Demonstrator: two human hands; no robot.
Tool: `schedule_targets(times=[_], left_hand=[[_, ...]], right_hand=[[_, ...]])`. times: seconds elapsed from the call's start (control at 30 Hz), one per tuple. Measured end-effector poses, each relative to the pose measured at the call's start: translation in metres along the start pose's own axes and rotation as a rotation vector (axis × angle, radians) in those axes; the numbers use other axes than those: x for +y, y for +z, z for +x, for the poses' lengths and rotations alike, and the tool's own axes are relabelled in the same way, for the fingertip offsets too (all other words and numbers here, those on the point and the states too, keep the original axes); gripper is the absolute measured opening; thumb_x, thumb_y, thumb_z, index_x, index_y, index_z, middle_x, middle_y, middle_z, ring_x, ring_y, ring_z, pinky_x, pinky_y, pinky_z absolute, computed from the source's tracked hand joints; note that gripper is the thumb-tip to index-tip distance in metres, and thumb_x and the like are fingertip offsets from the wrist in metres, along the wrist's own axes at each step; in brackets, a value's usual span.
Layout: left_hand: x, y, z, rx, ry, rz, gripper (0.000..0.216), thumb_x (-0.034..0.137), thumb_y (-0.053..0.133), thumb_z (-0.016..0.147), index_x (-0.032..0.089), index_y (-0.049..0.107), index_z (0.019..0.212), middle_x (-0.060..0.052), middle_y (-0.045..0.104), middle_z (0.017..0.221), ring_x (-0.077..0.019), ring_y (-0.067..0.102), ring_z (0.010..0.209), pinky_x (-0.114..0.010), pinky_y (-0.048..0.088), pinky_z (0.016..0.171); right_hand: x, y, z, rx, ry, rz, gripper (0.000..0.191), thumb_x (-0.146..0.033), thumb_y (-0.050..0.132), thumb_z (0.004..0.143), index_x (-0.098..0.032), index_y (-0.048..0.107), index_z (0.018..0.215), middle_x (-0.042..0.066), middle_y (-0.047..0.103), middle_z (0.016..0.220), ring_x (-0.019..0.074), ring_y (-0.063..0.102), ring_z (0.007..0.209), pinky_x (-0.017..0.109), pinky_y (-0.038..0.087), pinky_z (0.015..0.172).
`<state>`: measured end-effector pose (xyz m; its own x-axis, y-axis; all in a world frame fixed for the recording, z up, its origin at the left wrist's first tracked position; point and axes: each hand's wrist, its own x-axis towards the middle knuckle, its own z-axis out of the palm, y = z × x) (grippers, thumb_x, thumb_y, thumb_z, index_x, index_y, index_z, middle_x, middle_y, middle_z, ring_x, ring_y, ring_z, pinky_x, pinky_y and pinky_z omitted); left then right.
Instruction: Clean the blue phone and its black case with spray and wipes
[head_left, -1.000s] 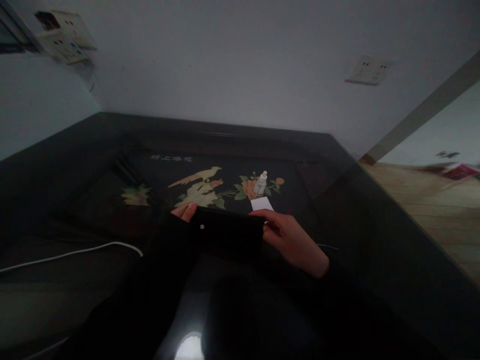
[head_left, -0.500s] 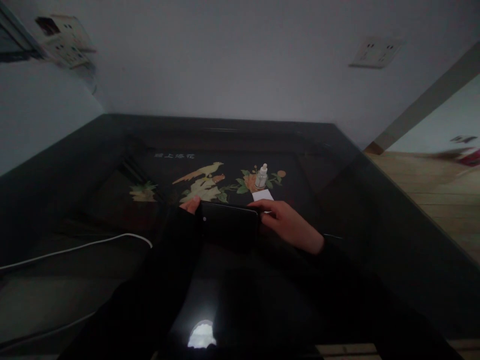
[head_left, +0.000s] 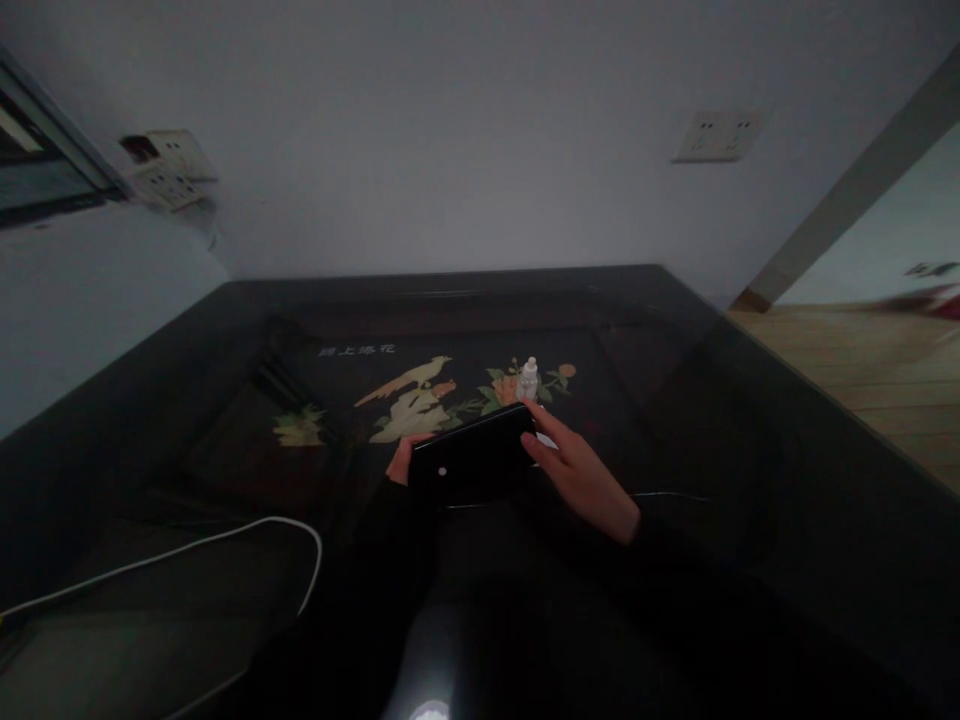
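While the left hand (head_left: pixel 403 462) pinches one end of a black phone (head_left: pixel 480 455), the right hand (head_left: pixel 585 482) pinches the other end, so each grip is closed on the phone. The right thumb lies on the side I can see, and most of the left fingers are hidden. The phone is between the two hands, over the near part of a shiny black bench (head_left: pixel 675 400). It is tilted, with its right end higher than its left, and a small pale dot shows near the left end. Both arms have dark sleeves (head_left: pixel 675 600). Just past the right hand I see a bit of something white (head_left: pixel 547 441), but the hand and phone cover most of it. Behind that is a little white bottle (head_left: pixel 528 378), standing up, its bottom part hidden. It is by some painted flowers (head_left: pixel 491 388) on the bench, with a painted bird (head_left: pixel 409 380) to the left. A white cord (head_left: pixel 187 546) curls near the left sleeve. Past the bench is a pale wall (head_left: pixel 450 150) with plug sockets (head_left: pixel 718 136) on it, and over to the right is a wooden floor (head_left: pixel 862 370).
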<state>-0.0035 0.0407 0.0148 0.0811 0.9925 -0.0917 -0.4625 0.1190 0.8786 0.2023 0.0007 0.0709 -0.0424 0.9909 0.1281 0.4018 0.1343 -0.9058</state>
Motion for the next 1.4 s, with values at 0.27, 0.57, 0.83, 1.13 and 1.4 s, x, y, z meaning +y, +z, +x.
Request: schedule_targets(times=[0.27,0.57,0.83,1.13,1.4], left_hand=[[0.016,0.029,-0.04,-0.342,-0.522,-0.221,0.063,0.044,0.056,0.072,0.044,0.023,0.126,-0.002,0.028,0.137,-0.031,0.051,0.104,-0.054,0.049,0.071],[0.015,0.032,-0.046,-0.178,-0.283,0.053,0.045,0.036,0.06,0.07,0.025,0.043,0.11,-0.007,0.045,0.117,-0.0261,0.056,0.092,-0.047,0.055,0.061],[0.012,0.036,-0.039,0.123,-0.115,0.203,0.041,0.04,0.064,0.065,0.019,0.047,0.096,-0.005,0.058,0.089,-0.0231,0.062,0.073,-0.039,0.056,0.049],[0.009,0.023,-0.042,-0.159,0.29,0.791,0.034,0.035,0.056,0.073,0.023,0.061,0.105,-0.003,0.065,0.102,-0.0204,0.061,0.091,-0.034,0.048,0.084],[-0.01,0.025,-0.046,-0.609,0.539,0.757,0.058,0.032,0.053,0.073,0.029,0.038,0.129,-0.007,0.038,0.134,-0.0267,0.039,0.118,-0.041,0.035,0.095]], right_hand=[[0.017,-0.01,0.015,0.1,0.049,0.129,0.042,-0.035,0.049,0.081,-0.022,0.049,0.121,0.006,0.047,0.129,0.0211,0.04,0.121,0.042,0.026,0.104],[0.022,-0.015,0.019,0.145,0.04,0.035,0.03,-0.031,0.047,0.081,-0.019,0.06,0.106,0.009,0.057,0.107,0.021,0.051,0.104,0.041,0.034,0.095],[0.012,-0.018,0.015,0.143,0.072,0.117,0.031,-0.034,0.048,0.08,-0.024,0.056,0.108,0.006,0.056,0.103,0.0207,0.051,0.097,0.04,0.038,0.086],[0.018,0.006,0.009,0.273,0.22,0.825,0.017,-0.04,0.058,0.074,-0.025,0.056,0.081,-0.002,0.054,0.08,0.0129,0.052,0.076,0.028,0.045,0.069],[0.016,0.009,0.005,0.331,0.18,0.813,0.025,-0.038,0.063,0.069,-0.02,0.062,0.086,0.002,0.059,0.08,0.0164,0.054,0.075,0.03,0.044,0.067]])
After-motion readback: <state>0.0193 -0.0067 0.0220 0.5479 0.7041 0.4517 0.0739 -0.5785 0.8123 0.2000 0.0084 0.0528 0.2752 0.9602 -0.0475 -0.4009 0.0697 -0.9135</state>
